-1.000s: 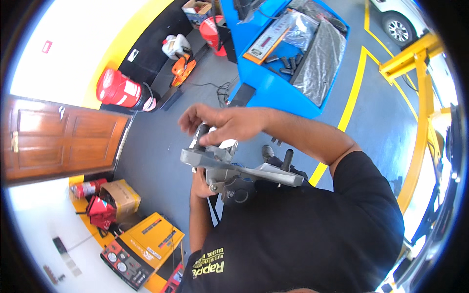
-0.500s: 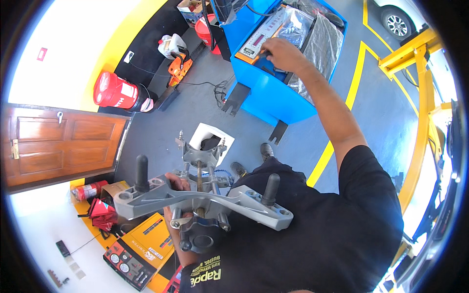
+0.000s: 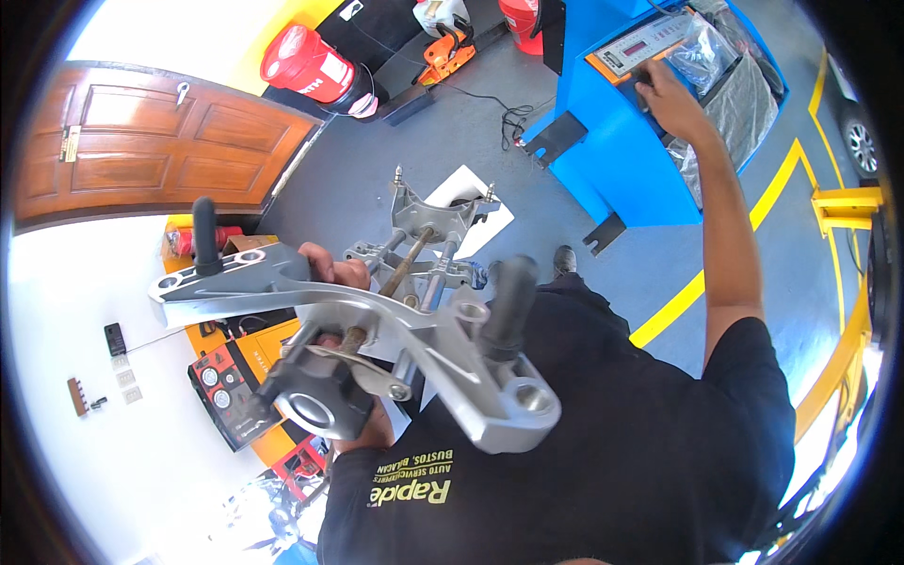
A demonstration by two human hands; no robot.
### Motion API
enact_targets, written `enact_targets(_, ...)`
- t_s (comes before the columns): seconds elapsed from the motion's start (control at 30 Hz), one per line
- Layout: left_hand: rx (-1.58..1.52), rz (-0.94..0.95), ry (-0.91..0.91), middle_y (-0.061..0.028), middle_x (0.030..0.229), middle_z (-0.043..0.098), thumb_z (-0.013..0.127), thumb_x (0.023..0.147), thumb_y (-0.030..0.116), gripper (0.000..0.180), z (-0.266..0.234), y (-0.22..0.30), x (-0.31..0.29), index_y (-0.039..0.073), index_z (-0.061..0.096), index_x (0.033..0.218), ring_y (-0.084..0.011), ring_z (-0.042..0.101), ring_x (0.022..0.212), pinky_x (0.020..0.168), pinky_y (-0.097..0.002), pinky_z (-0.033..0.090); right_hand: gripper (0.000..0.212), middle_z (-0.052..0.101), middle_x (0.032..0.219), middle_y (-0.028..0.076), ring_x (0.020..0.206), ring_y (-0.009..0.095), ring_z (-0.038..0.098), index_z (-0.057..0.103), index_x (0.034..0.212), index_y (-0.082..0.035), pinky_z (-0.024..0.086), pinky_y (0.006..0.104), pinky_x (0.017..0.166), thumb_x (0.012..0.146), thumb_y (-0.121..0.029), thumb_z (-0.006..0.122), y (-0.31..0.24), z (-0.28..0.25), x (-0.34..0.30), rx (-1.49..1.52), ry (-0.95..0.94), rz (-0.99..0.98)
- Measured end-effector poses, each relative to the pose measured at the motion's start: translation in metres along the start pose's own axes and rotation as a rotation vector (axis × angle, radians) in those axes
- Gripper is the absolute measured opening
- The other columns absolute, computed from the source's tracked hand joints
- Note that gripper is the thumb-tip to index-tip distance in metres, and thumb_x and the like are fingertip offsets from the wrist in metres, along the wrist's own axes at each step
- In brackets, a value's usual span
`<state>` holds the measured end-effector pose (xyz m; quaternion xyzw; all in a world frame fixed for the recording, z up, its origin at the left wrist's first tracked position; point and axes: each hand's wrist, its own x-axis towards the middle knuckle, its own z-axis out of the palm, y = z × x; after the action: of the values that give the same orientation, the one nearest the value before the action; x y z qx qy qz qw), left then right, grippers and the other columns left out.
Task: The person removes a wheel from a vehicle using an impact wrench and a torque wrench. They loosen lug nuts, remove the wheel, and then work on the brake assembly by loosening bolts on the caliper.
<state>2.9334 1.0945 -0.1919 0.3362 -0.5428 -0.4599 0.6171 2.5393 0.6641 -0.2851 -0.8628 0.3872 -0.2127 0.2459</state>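
My left hand (image 3: pixel 334 270) is wrapped round a grey metal wheel clamp (image 3: pixel 403 318), holding it up in front of my chest. The clamp has a wide arm with two upright black pegs, a threaded rod (image 3: pixel 407 264) between two guide bars, and a black knob (image 3: pixel 325 400) at its near end. My right arm reaches far to the right. There my right hand (image 3: pixel 676 105), fingers curled, is beside a control panel (image 3: pixel 642 47) with a small display, set in a blue cabinet (image 3: pixel 626 179). Something dark shows at its fingertips; its kind is unclear.
Plastic-wrapped items (image 3: pixel 749 108) lie in the cabinet top. A white box (image 3: pixel 499 212) stands on the floor beyond the clamp. Red bucket (image 3: pixel 306 66), orange chainsaw (image 3: pixel 447 58) and a cable (image 3: pixel 513 122) are farther off. A wooden door (image 3: pixel 141 141) is at left.
The clamp has tilted, its left end swinging up and its right end down. My view has shifted, so the cabinet and my right hand appear farther right. My right hand remains by the panel.
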Motion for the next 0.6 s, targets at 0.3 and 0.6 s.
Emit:
enact_targets(0.3, -0.049, -0.004, -0.372, -0.0100, 0.078, 0.063, 0.095, 0.072, 0.044, 0.082, -0.015, 0.023, 0.016, 0.014, 0.031, 0.114, -0.0234, 0.059, 0.064, 0.071, -0.0423, 0.044, 0.019, 0.067, 0.102, 0.009, 0.085, 0.018, 0.067, 0.053, 0.118, -0.005, 0.056, 0.0363, 0.075, 0.103, -0.014, 0.062, -0.077, 0.202, -0.022, 0.667, -0.524, 0.184)
enact_targets(0.6, -0.146, -0.060, -0.563, -0.0174, 0.086, 0.068, 0.084, 0.088, 0.036, 0.064, -0.026, 0.027, 0.025, 0.014, 0.031, 0.116, -0.0312, 0.066, 0.071, 0.077, -0.0485, 0.046, 0.028, 0.069, 0.099, 0.012, 0.082, 0.019, 0.068, 0.051, 0.118, -0.004, 0.055, 0.0368, 0.072, 0.096, -0.009, 0.068, -0.059, 0.263, -0.020, 0.654, -0.712, 0.179)
